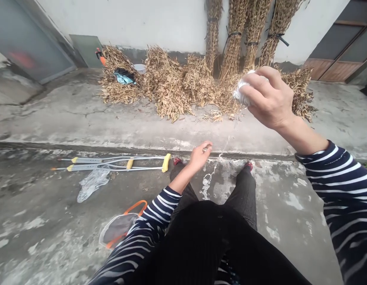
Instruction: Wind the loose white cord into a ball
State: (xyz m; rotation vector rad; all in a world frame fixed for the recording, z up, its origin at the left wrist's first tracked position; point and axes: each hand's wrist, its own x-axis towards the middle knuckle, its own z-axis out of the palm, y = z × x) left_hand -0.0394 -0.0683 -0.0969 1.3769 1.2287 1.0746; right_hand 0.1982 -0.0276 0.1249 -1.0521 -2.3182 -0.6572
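My right hand (268,97), raised at the right, is closed around a bunched white cord (242,93). From it a thin strand of the cord hangs down and leftward to the ground. Loose loops of white cord (206,185) lie on the concrete between my feet. My left hand (200,155) hovers lower, left of the hanging strand and apart from it. Its fingers are loosely bent and spread, with nothing visible in them.
A pair of crutches (112,163) lies at the left beside a clear plastic bag (93,184). Nearer me is a bag with orange handles (119,227). Past a low concrete step (91,126), dry stalk piles (168,83) and tied upright bundles (233,35) stand against the wall.
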